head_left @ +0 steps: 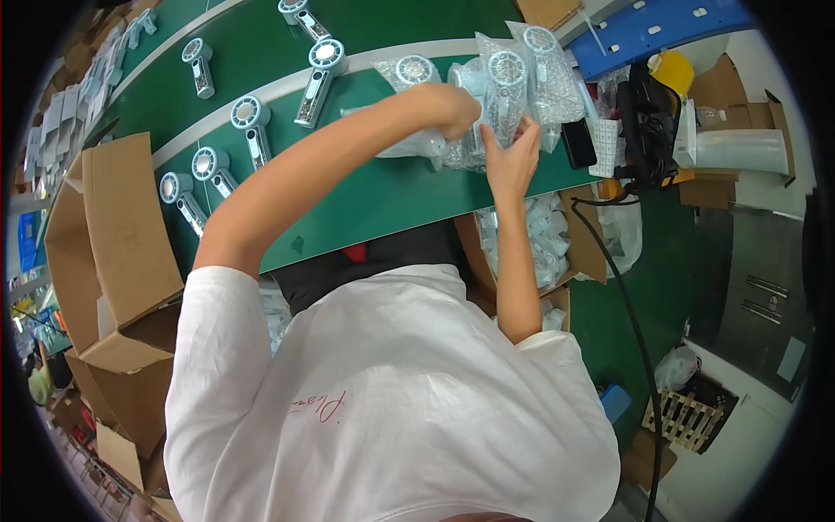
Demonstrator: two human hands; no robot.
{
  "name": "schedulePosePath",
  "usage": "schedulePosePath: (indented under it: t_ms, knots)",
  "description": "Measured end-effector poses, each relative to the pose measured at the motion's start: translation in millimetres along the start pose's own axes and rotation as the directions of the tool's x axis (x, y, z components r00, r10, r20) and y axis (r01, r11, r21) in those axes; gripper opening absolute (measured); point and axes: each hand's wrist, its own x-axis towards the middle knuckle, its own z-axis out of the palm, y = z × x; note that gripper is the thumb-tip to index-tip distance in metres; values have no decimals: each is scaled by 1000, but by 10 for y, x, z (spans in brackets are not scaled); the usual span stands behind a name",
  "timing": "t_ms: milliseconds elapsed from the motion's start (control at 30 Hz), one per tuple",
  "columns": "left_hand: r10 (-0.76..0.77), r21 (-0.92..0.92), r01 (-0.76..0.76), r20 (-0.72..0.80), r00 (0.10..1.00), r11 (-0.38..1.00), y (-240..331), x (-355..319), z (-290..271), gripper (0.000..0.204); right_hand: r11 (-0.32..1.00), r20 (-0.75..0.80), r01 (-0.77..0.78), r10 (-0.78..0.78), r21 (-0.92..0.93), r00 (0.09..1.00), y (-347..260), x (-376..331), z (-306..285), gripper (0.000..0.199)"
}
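My left hand (pixel 448 110) is closed, its fingers curled down onto a clear bubble-wrap bag (pixel 468 80); the fingertips are partly hidden. Beside it, my right hand (pixel 511 161) has thumb and fingers around the lower end of a bubble-wrapped handheld fan (pixel 507 74). This fan is pale blue with a round head, which points away from me. Another wrapped fan (pixel 541 52) lies just to the right. Behind my left wrist, one more fan (pixel 416 70) shows inside bubble wrap.
Several unwrapped fans, including one (pixel 326 56), lie on the green table (pixel 348 209) to the left. A black phone (pixel 577 143) and white keyboard (pixel 606 143) sit at the right. Below the edge stands a box of wrapped items (pixel 544 239). Open cardboard boxes (pixel 130 235) stand left; a black cable (pixel 631 304) hangs right.
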Motion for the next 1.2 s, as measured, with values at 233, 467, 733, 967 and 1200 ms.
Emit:
schedulePosePath:
  t_ms: [233,467,733,967,1200]
  knots:
    - [19,207,-11,-37,999,978,135,116,432,12,1000,63,15,-15,-1,998,182,-96,38,38]
    - [199,250,-127,-287,937,960,-28,-8,492,27,989,-82,135,-130,58,988,78,-174,91,19]
    - [270,281,-180,-325,906,943,47,72,500,26,968,66,127,-144,216,987,181,-87,-52,12]
    - [273,110,-260,-593,757,959,-63,134,599,20,927,-46,154,-147,343,988,132,125,-379,35]
    - [-11,-236,-344,-838,546,909,135,-600,315,17,931,-100,210,-249,-299,963,630,333,15,79]
